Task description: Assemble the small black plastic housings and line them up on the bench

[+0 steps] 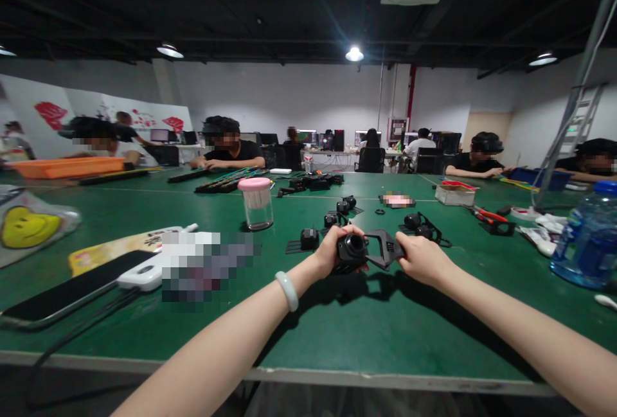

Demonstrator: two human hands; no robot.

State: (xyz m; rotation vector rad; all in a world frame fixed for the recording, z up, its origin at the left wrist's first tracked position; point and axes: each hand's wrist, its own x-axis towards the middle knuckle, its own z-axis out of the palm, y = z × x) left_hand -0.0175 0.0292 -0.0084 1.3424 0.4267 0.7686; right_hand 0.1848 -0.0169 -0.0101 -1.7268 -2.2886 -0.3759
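My left hand [332,251] is closed around a black camera-like part [353,247] with a round, lens-like front facing me. In my right hand [418,257], the fingers pinch the edge of a flat black bracket [384,248] with an opening in its middle. The bracket's left end meets the camera-like part; whether the two are joined I cannot tell. Both are held above the green table [308,333]. Just beyond my hands lie several similar black parts, one [309,238] left of my left hand and another [425,227] behind my right hand.
A clear jar with a pink lid [257,205] stands ahead on the left. Nearer left lie a phone [72,292] and a white cabled device [144,272]. On the right are a blue bottle [589,237], a small box [454,194] and red-handled pliers [491,214]. Co-workers sit opposite.
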